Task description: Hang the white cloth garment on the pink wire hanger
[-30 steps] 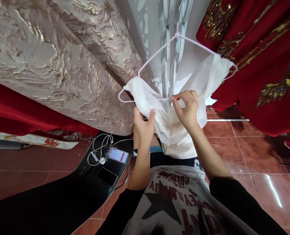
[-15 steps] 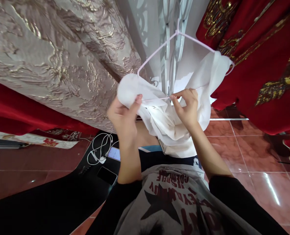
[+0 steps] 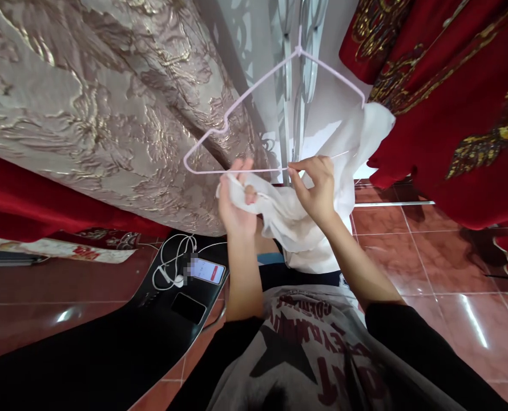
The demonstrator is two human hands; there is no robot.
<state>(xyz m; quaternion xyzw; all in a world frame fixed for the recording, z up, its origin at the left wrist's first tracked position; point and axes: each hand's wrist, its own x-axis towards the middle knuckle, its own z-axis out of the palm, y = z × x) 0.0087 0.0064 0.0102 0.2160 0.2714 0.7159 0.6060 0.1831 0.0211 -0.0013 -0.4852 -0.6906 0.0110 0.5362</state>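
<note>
A pale pink hanger (image 3: 260, 80) hangs in front of the metal grille, its left shoulder and left lower end bare. White sheer fabric (image 3: 297, 234) still covers the hanger's right end and droops down to my lap. My left hand (image 3: 240, 202) is below the left part of the hanger's bottom bar, with the fabric's edge gripped between thumb and fingers, some fingertips behind the bar. With thumb and index finger, my right hand (image 3: 316, 182) pinches the bottom bar near its middle.
Patterned beige fabric (image 3: 108, 103) fills the left side, and red embroidered fabric (image 3: 459, 131) the right. On a black surface (image 3: 108, 337) at lower left lie a lit phone (image 3: 209, 270), a dark phone (image 3: 188, 308) and a white cable (image 3: 164, 257). Red floor tiles (image 3: 391, 251) show at right.
The white fabric has come off the hanger's left end, which now shows bare. My left hand has moved right and turned palm up. The hanger has shifted slightly left, with my right hand on it.
</note>
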